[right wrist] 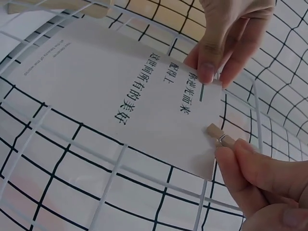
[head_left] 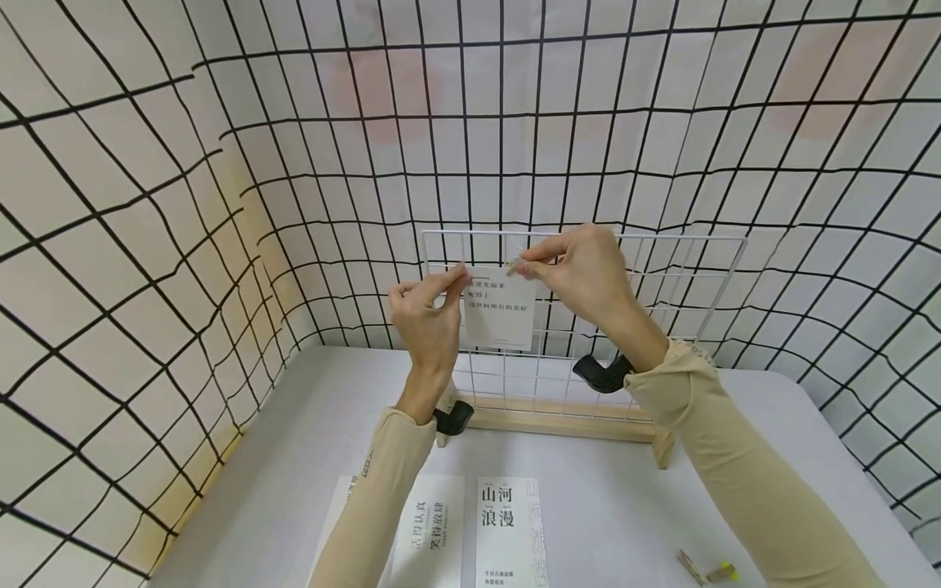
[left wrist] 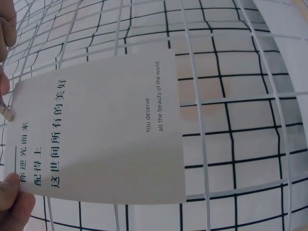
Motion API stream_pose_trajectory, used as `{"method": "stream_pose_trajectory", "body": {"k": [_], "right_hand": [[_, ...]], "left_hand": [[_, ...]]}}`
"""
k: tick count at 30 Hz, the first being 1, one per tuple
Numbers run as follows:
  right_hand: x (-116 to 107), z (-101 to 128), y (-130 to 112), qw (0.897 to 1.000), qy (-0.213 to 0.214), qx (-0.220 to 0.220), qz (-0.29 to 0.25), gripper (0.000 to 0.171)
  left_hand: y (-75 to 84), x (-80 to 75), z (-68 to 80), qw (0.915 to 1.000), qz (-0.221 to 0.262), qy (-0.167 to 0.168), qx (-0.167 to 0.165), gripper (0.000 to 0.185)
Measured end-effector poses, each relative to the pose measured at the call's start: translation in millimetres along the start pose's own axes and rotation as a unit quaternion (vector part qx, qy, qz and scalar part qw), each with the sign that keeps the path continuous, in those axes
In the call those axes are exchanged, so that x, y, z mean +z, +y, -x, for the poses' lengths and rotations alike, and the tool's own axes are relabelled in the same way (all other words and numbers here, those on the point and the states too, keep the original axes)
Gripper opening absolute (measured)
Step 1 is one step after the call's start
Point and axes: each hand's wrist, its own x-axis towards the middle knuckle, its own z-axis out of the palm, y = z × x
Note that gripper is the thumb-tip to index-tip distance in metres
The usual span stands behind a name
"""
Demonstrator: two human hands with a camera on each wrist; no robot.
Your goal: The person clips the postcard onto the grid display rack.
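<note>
A white card (head_left: pixel 500 317) (left wrist: pixel 101 130) (right wrist: pixel 120 91) with printed lines of text hangs against a white wire grid panel (head_left: pixel 662 269) that stands in a wooden base (head_left: pixel 559 420). My left hand (head_left: pixel 428 306) pinches the card's upper left corner; its fingers (right wrist: pixel 211 53) show in the right wrist view. My right hand (head_left: pixel 581 269) pinches a small wooden clothespin (head_left: pixel 515 265) (right wrist: pixel 220 135) (left wrist: pixel 6 113) at the card's upper right corner.
Three more printed cards (head_left: pixel 507 531) lie on the white table (head_left: pixel 294 490) near its front edge. Loose clothespins (head_left: pixel 706 567) lie at the front right. Black-lined grid walls (head_left: pixel 147 245) enclose the table on the left, back and right.
</note>
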Motion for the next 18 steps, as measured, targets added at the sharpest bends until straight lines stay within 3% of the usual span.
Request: {"method": "stream_pose_trajectory", "body": {"k": [11,18], "right_hand": [[-0.3,-7.7,-10.0,0.998,-0.037,0.048,0.025,0.012],[2.6,-5.9,-9.4,0.998,-0.026,0.062,0.021,0.014]], "left_hand": [[-1.2,0.7,0.4,0.9999,-0.004,0.008,0.012,0.014],[-2.3,1.4,1.1,0.9999,-0.003,0.006,0.012,0.014]]}}
